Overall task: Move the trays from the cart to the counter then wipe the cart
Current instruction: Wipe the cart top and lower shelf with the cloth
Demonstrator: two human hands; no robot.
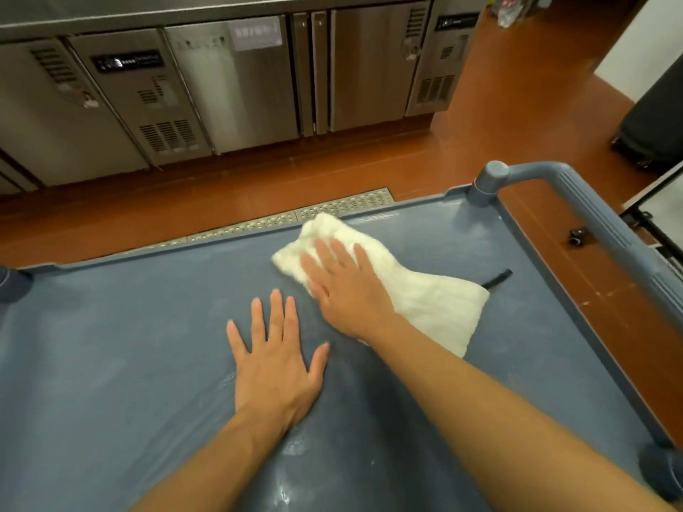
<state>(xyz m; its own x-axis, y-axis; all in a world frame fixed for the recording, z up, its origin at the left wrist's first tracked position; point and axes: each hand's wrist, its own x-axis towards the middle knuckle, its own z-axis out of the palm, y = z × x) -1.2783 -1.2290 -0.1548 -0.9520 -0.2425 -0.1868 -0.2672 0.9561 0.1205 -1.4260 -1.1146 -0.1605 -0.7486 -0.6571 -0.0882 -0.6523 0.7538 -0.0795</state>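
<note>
1. Cloth (425, 301): white, soft, limp terry; lies crumpled and partly folded on the cart top, toward the far right corner near the handle post (488, 182). Judged light, easily bunched, likely to drag and fold under a push rather than slide stiffly. Best worked flat under the palm, or gathered at its thick far end beyond the fingertips.
2. Right hand (343, 286): fingers straight and spread, pressed flat on the cloth's near-left part; grips nothing.
3. Left hand (275, 364): fingers splayed wide, palm flat on the bare cart top, just left of the cloth; holds nothing. Judged to be bracing.
4. Cart (111, 364): blue-grey plastic top with low raised rim; smooth, faintly streaked and glossy in patches, judged damp and somewhat slippery. Rigid; no trays on the visible part.
5. Black strip (497, 279): pokes out from the cloth's right edge; cannot tell whether it is a tag, strap or separate item.
6. Hidden or cut off: cart's near edge, left end, lower shelves and wheels out of view; cloth portion under the right hand and forearm covered; table above the steel cabinets (240, 86) shown only as a thin edge, trays not visible; cabinet labels too blurred to read.
</note>
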